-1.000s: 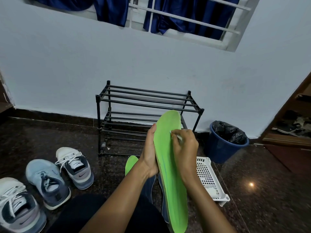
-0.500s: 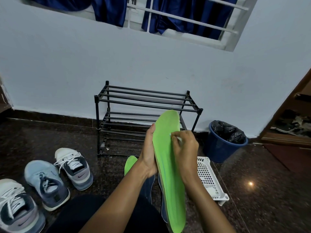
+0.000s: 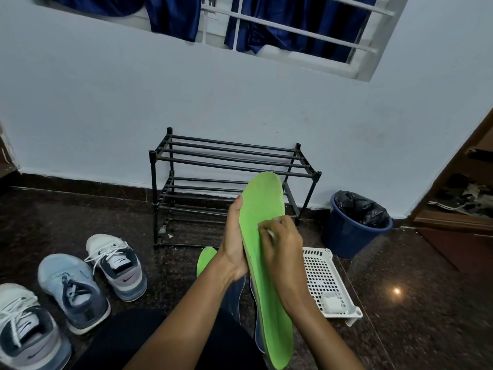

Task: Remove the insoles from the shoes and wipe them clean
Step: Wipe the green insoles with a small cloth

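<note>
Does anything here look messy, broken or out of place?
Nothing spilled or broken. Shoes sit loose on the floor beside the rack, and a spare insole lies behind the left hand, which suits a cleaning job. Only the curtain looks odd, bunched up against the window bars.

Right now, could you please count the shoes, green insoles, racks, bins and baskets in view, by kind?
Shoes: 3
Green insoles: 2 (one held, one on the floor)
Black shoe rack: 1
Blue bin: 1
White basket: 1
Total: 8
</note>
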`<state>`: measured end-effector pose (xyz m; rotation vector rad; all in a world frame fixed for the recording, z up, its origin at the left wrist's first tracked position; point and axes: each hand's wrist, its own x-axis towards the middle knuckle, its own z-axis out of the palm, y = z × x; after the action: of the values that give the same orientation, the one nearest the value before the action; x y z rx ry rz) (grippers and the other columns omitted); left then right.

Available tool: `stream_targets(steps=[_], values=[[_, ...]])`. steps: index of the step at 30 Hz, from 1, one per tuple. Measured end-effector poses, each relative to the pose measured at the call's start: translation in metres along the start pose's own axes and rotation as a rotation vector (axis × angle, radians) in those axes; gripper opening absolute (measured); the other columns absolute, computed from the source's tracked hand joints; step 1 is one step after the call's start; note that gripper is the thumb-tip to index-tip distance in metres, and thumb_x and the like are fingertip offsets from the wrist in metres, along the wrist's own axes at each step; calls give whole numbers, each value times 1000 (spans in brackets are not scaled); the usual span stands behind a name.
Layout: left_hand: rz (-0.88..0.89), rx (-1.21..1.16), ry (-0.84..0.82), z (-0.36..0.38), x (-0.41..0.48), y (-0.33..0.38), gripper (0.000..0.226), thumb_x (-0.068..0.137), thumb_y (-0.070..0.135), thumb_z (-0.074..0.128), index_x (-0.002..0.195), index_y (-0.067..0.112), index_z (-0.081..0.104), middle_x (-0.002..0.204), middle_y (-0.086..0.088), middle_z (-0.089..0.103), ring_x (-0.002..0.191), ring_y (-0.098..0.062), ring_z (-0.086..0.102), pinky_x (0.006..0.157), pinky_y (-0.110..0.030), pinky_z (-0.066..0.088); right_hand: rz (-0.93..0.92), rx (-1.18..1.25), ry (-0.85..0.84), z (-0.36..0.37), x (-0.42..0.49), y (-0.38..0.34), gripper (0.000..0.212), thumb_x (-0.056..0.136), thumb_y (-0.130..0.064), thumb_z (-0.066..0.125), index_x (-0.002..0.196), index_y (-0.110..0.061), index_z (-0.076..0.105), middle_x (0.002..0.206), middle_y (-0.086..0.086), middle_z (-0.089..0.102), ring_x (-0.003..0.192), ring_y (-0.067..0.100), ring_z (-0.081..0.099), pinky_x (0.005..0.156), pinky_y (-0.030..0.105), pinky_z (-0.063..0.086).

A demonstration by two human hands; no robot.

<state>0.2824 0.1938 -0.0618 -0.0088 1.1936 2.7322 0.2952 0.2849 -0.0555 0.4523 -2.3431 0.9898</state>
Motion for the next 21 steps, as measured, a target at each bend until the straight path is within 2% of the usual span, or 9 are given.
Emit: stream_targets(steps=[4, 8, 11, 14, 17, 19, 21], values=[[-12, 12, -21, 1, -1, 1, 66, 91, 61, 28, 105, 12, 69, 95, -11, 72, 80, -21, 69, 72, -33, 54, 65, -45, 48, -2, 14, 2, 12, 86, 1, 56, 92, -1, 66, 88, -1, 48, 82, 17, 52, 70, 22, 41], [3, 13, -16, 0, -1, 1, 65, 91, 60, 27, 102, 12, 70, 94, -10, 72, 80, -20, 69, 72, -32, 55, 59, -43, 69, 3, 10, -1, 12, 85, 4, 56, 90, -1, 66, 86, 0, 47, 79, 18, 52, 69, 25, 42], [12, 13, 23, -3, 0, 1, 67, 90, 61, 29, 97, 12, 73, 98, -14, 71, 85, -25, 68, 79, -35, 53, 27, 9, 9, 6, -1, -7, 13, 83, 6, 57, 89, 0, 67, 85, 3, 49, 78, 17, 52, 71, 18, 39], [-13, 21, 38, -2, -1, 2, 75, 89, 64, 26, 109, 6, 68, 109, -23, 68, 98, -32, 64, 88, -40, 50, -19, 48, -42, 4, -10, -14, 15, 82, 9, 57, 87, 0, 67, 84, 3, 50, 77, 13, 51, 70, 5, 35], [-5, 7, 41, -3, 1, 0, 73, 89, 64, 28, 104, 9, 73, 112, -24, 66, 101, -34, 63, 94, -43, 47, -34, 44, -55, 2, -9, -14, 14, 81, 9, 58, 87, 0, 67, 83, 1, 49, 75, 11, 50, 69, 5, 34], [4, 9, 27, -1, 1, -1, 69, 90, 62, 28, 93, 14, 78, 107, -19, 69, 96, -30, 66, 91, -41, 49, -18, 10, -36, 1, -2, -10, 12, 82, 7, 58, 88, 0, 67, 84, 0, 47, 77, 15, 51, 67, 9, 34], [1, -6, 14, 0, 0, -1, 66, 90, 59, 29, 88, 16, 78, 97, -12, 72, 84, -22, 69, 79, -33, 54, 12, -24, 3, 0, 6, -7, 11, 84, 4, 57, 89, 0, 66, 85, -2, 46, 78, 14, 50, 67, 7, 33]])
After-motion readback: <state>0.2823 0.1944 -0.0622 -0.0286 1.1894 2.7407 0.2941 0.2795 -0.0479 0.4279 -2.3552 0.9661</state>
